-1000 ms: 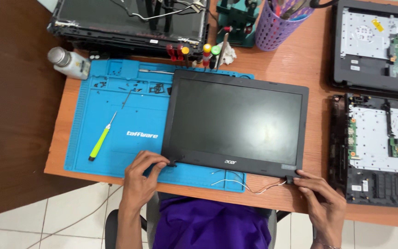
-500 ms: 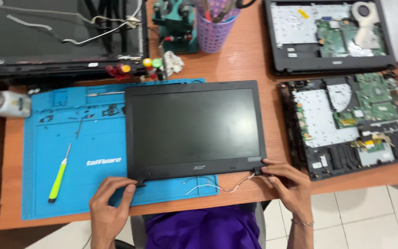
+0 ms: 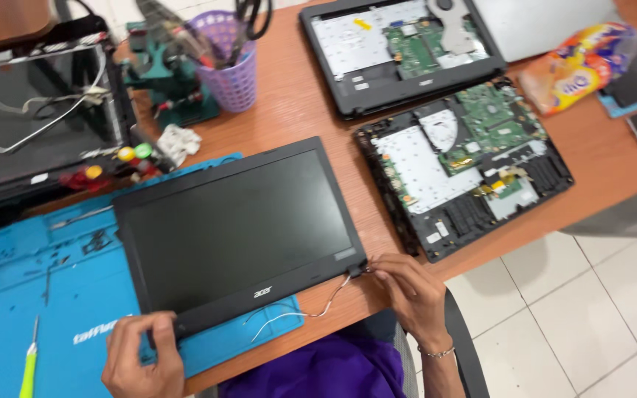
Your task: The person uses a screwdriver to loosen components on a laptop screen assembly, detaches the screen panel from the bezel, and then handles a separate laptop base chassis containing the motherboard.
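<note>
The left hand (image 3: 141, 355) pinches the near-left hinge corner of the laptop screen panel (image 3: 237, 230), lying flat across the blue mat (image 3: 31, 295) and desk (image 3: 296, 110), while the right hand (image 3: 411, 291) grips its near-right hinge, where thin wires (image 3: 296, 313) trail; the panel looks light, rigid but fragile, best held by its bezel corners.

dark laptop screen (image 3: 241, 232) (flat on mat), orange snack packet (image 3: 580, 66)

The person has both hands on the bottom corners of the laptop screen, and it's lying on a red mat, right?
Not quite. The head view shows the mat is blue, not red. The left hand and right hand are indeed at the bottom corners of the laptop screen.
</note>
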